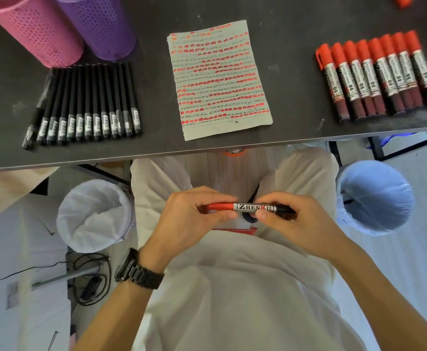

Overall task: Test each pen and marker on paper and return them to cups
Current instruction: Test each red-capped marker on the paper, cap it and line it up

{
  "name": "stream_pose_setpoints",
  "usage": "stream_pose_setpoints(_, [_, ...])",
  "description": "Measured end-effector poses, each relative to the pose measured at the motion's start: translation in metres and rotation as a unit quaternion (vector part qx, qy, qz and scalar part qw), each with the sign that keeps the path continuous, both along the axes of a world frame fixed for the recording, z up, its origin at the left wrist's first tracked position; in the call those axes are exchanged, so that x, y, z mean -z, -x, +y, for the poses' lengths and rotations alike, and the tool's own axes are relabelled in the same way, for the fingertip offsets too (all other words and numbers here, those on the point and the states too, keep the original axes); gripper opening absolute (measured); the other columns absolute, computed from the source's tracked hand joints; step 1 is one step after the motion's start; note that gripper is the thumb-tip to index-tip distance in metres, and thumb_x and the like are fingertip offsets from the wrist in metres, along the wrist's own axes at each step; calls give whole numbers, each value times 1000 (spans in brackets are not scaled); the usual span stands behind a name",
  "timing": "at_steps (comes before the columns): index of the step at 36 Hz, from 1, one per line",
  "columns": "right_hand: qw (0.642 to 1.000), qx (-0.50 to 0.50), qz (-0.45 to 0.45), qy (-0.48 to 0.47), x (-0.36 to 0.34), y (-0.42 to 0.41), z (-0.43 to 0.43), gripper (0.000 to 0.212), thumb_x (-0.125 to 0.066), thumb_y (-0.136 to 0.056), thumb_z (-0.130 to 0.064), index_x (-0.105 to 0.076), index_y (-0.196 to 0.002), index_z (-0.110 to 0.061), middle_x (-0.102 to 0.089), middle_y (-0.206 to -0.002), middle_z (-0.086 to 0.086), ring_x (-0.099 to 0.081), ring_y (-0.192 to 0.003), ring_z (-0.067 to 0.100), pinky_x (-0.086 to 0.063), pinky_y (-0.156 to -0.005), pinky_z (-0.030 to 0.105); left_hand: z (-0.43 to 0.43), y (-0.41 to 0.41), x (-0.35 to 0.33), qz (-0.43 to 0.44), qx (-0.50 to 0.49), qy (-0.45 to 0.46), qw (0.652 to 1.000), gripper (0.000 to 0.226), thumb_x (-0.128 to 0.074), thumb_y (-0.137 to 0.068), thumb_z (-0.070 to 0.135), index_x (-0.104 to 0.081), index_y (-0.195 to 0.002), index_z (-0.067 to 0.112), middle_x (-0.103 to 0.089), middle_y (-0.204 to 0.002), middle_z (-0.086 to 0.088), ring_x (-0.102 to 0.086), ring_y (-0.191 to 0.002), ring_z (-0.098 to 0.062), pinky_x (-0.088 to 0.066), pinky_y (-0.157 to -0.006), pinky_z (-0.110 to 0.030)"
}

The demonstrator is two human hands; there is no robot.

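Note:
Over my lap, below the table edge, I hold a red marker [248, 207] level between both hands. My left hand [194, 219] grips its red capped end; my right hand [291, 219] grips its dark barrel end. The cap sits on the marker. On the dark table [296, 117] lies a paper sheet [220, 79] covered in red and black test marks. A row of several black pens [88, 105] lies to its left, a row of several red markers [379, 74] to its right. A pink cup [35, 29] and a purple cup [103, 24] stand at the back left.
A white-lined bin [93, 216] stands on the floor at my left and a blue-lined bin [377, 198] at my right. Another red object [402, 0] shows at the table's far right edge. Cables lie on the floor at the left.

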State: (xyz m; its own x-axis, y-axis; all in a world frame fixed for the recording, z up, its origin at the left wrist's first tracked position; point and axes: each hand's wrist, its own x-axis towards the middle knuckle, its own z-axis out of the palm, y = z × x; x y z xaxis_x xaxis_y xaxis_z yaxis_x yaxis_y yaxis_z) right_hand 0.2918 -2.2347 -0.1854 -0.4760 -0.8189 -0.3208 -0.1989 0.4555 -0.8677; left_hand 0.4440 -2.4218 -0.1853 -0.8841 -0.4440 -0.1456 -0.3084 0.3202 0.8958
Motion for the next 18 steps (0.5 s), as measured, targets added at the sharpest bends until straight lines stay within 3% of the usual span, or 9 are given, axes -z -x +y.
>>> stream_pose_setpoints(6, [999,-8,11,34,-13,-8,-4,22,-56,-93,-50,-71,-103,-36,-67,-76,-3,-57,-62,11,-41,-58,15,-4,3,-23,26,13,-11,999,29,-79,-81,47,-72,-109,45,-71,-93,18,-65,-80,-12,-49,-67,-21])
stream_pose_setpoints(8, [995,32,-53,84,-18,-15,-7,23,-57,-92,-50,-72,-101,-36,-62,-71,-1,-48,-56,6,-39,-55,15,-6,7,-37,67,-1,-50,996,40,-77,-83,47,-64,-120,42,-70,-101,13,-67,-87,-16,-53,-75,-26])
stream_pose_setpoints(11, [968,92,-182,149,-24,-28,-17,34,-66,-86,-56,-75,-99,-26,-43,-62,-3,-35,-52,6,-32,-51,19,-9,18,-61,150,-51,-123,980,46,-67,-90,41,-57,-132,24,-67,-118,3,-65,-102,-18,-53,-86,-27])
stream_pose_setpoints(13, [943,111,-264,170,-28,-37,-25,43,-70,-85,-56,-74,-99,-15,-40,-59,-8,-29,-50,9,-26,-49,23,-14,26,-78,206,-115,-209,949,40,-56,-94,43,-62,-125,18,-69,-116,-2,-65,-104,-21,-52,-85,-31])
stream_pose_setpoints(15, [927,108,-309,183,-30,-48,-35,34,-63,-90,-43,-74,-98,-12,-41,-58,-11,-25,-49,9,-22,-48,25,-20,35,-92,237,-158,-342,895,37,-49,-97,48,-69,-107,19,-72,-100,-3,-67,-95,-21,-52,-80,-33])
stream_pose_setpoints(18, [914,133,-336,184,-35,-64,-50,26,-60,-88,-43,-77,-87,-24,-29,-56,-4,-22,-47,9,-20,-46,23,-31,47,-104,266,-145,-470,829,48,-40,-101,49,-61,-72,18,-57,-62,1,-57,-60,-18,-47,-58,-27])
